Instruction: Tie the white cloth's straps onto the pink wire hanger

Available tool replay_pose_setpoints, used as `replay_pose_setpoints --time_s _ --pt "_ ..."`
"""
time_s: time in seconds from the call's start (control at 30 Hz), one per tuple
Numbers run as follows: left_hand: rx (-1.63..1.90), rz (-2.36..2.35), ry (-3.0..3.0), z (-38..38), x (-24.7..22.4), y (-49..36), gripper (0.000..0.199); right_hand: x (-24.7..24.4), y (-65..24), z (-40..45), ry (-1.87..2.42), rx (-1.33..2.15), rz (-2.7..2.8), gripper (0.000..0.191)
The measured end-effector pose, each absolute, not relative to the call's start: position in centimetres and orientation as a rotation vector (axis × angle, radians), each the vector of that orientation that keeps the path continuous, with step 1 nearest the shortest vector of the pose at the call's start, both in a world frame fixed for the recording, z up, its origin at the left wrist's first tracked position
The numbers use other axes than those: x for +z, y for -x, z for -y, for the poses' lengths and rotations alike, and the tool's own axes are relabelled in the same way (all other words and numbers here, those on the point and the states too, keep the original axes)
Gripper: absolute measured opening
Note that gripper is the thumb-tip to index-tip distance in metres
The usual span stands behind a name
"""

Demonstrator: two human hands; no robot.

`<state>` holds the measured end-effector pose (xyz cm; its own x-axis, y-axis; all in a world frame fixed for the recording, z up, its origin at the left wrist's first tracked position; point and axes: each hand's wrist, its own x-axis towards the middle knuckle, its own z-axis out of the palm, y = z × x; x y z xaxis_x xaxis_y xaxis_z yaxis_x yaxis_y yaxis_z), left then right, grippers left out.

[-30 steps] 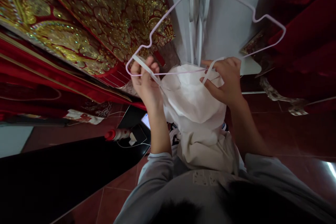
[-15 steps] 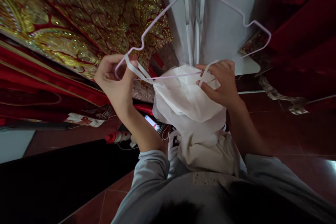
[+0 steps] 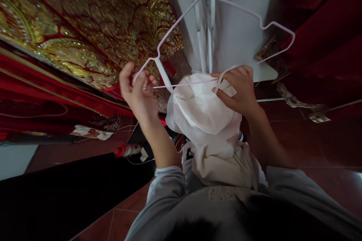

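A pale lilac clothes hanger (image 3: 181,19) hangs in front of me, its lower bar crossing over a white garment (image 3: 203,113) with thin straps. The left strap (image 3: 163,72) is looped on the hanger's left notch and runs down to the cloth. My left hand (image 3: 140,96) is curled round the hanger's left corner, slightly blurred. On the other side, my right hand (image 3: 239,88) has the right strap (image 3: 222,79) looped over its fingers, thumb and forefinger at the lower bar. The hanger's right end is free of any strap. Below, the garment bunches against my lap.
Gold-sequinned red garments (image 3: 113,15) hang at the left, dark red cloth (image 3: 322,45) at the right. A white panel (image 3: 237,19) with metal bars stands behind the hanger. A red-capped bottle (image 3: 127,150) and cables lie low left, near a black surface (image 3: 70,192).
My left hand has let go of the left strap, which now sits in the hanger's notch, and has shifted slightly right along the hanger's corner. My right hand has barely moved.
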<state>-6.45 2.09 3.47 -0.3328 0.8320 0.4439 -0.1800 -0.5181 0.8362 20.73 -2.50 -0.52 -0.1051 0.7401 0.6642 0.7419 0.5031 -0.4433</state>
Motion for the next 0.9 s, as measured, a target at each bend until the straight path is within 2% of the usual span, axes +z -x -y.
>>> replay_pose_setpoints --time_s 0.07,0.17,0.27,0.43,0.5,0.67,0.9 --pt "1.911 -0.9 -0.958 -1.4 1.8 4.8 0.03 -0.5 -20.5 2.3 1.237 0.005 1.844 0.027" --pt "1.844 -0.918 -1.019 -0.3 0.7 2.1 0.04 -0.2 -20.7 2.4 1.222 0.001 1.863 0.03" --pt "1.846 -0.866 -1.062 0.3 0.7 0.8 0.038 0.1 -22.2 2.5 1.167 -0.037 1.809 0.032" --pt "1.827 -0.804 -1.08 0.8 1.4 1.0 0.031 -0.2 -27.4 0.5 0.909 -0.203 1.14 0.036" --pt "1.828 -0.787 -1.072 0.9 1.6 1.1 0.033 -0.1 -29.0 -0.7 0.855 -0.216 1.059 0.041" --pt "1.829 -0.724 -0.962 1.0 1.7 1.0 0.031 1.5 -29.8 -2.3 0.896 -0.273 1.163 0.047" --pt "1.826 -0.776 -0.989 0.6 1.9 1.8 0.028 5.1 -27.8 -2.7 1.309 -0.012 1.592 0.039"
